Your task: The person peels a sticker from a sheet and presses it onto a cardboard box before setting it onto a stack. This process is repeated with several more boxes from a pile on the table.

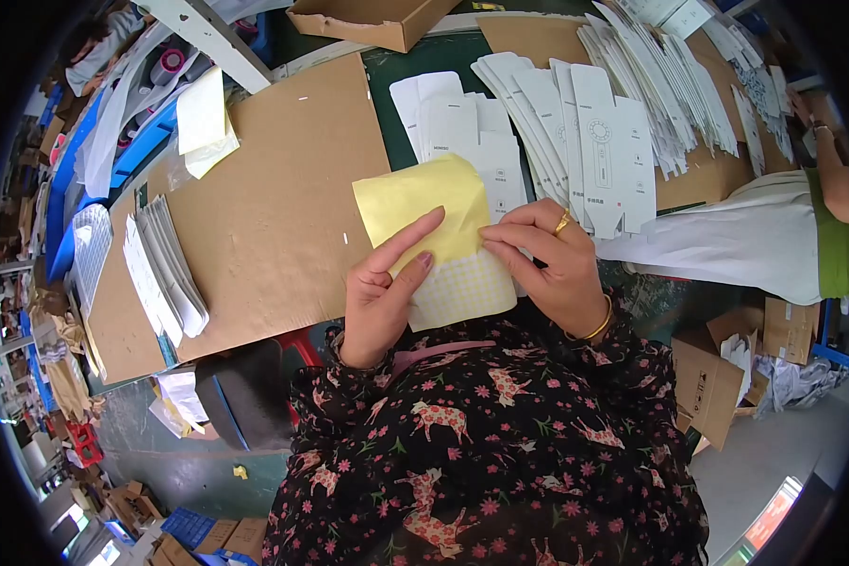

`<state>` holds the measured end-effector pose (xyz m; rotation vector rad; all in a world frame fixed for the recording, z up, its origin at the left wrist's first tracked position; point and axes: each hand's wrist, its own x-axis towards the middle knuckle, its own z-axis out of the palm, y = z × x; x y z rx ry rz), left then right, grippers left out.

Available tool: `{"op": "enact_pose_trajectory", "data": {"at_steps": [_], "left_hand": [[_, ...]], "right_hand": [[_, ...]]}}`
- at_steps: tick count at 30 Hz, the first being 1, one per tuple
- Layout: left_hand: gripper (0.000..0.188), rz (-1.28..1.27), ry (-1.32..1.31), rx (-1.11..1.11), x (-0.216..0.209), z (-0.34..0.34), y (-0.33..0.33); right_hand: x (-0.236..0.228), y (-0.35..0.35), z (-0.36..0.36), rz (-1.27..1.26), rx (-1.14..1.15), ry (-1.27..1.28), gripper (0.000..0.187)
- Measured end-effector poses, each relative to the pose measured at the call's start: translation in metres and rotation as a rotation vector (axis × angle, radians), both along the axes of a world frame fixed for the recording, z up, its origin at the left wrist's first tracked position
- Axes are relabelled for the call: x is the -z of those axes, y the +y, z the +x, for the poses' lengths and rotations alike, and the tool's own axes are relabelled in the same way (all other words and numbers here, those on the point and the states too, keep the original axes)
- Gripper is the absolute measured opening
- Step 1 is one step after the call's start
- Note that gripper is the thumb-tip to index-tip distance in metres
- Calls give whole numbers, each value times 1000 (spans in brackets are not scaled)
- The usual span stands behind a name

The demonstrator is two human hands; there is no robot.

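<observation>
Closely held: a yellow sheet [424, 203] between both hands, just in front of the body

The sheet is raised near the table's front edge, plain yellow on its upper part and pale with rows of small yellowish marks on its lower part. The left hand [382, 297] is at its left side, thumb and forefinger spread apart in a V over the front; its other fingers are partly hidden, so how they grip cannot be told. The right hand [552, 264] pinches the right edge between thumb and fingertips. It wears a gold ring [563, 223], with a gold bangle [602, 323] at the wrist.

Behind the sheet, and partly covered by it, lie flat white boxes [434, 118] on the green table [462, 45]. Just to their right is a fan of more white boxes [616, 141], with a taller pile [665, 85] beyond. To the left, a brown cardboard sheet [274, 198] carries a row of white cards [168, 269], and a few pale yellow papers [203, 108] lie near its far corner. An open brown tray [373, 24] sits at the back. At the far right, another person's arm [840, 179] shows above a white cloth [740, 245].
</observation>
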<state>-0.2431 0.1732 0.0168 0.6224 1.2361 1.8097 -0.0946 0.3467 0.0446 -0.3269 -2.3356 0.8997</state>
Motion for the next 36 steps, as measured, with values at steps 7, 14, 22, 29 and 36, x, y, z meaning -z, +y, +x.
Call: {"op": "enact_pose_trajectory", "data": {"at_steps": [7,14,22,29,36], "left_hand": [[39,63,-185,11,5,-1,-1],[27,157,-419,52,13,-3,-5],[22,96,-395,26,6,-6,-4],[29,44,678,505,0,-33,-20],[33,59,1200,378,21,-13,17]], "right_hand": [[-1,3,-2,32,-67,14,21],[-12,6,-4,182,-151,80,24],[-21,10,-11,165,-264,78,21],[-12,48,-36,-170,-22,3,5],[42,101,-108,-272,-97,-220,12]]}}
